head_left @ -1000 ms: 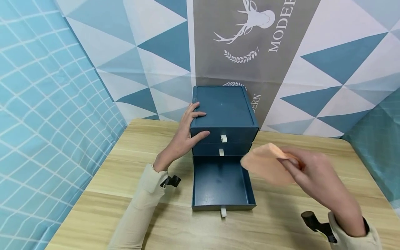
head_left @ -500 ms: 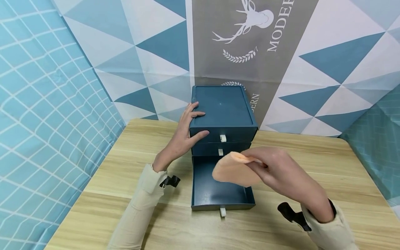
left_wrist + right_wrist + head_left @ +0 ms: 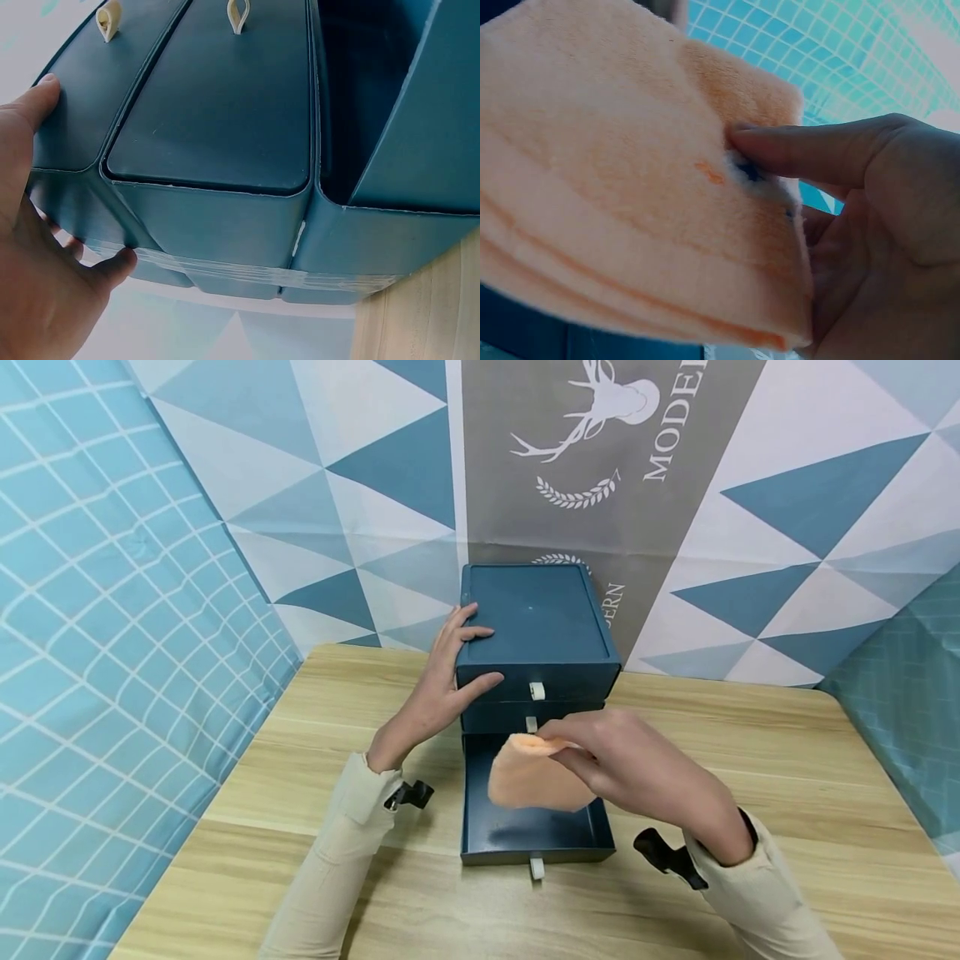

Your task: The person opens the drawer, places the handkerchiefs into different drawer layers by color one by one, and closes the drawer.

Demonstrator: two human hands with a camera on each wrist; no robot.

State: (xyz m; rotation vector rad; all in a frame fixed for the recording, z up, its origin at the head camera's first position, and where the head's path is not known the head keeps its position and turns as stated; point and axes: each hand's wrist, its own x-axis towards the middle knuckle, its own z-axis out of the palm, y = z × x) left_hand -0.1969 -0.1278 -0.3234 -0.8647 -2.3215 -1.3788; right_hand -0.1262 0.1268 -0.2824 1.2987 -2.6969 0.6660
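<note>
A dark blue chest of three drawers (image 3: 536, 618) stands on the table, its bottom drawer (image 3: 540, 852) pulled out and the upper two closed. My left hand (image 3: 435, 697) rests on the chest's top left corner, fingers over the top and side, thumb on the front of the top drawer; the left wrist view shows the thumb on that front (image 3: 67, 127). Above the pulled-out drawer, my right hand (image 3: 637, 764) pinches a folded peach towel (image 3: 536, 777) between thumb and fingers. In the right wrist view the towel (image 3: 615, 165) looks fluffy, with a small dark blue mark near the thumb.
Light wooden table (image 3: 315, 852) extends around the chest. A patterned backdrop (image 3: 397, 468) hangs right behind it, and a blue gridded cloth (image 3: 112, 610) borders the left side. White pull tabs (image 3: 537, 868) stick out from the drawer fronts.
My right hand has carried the towel leftward from beside the chest to over the pulled-out drawer. The left hand and the chest have stayed in place.
</note>
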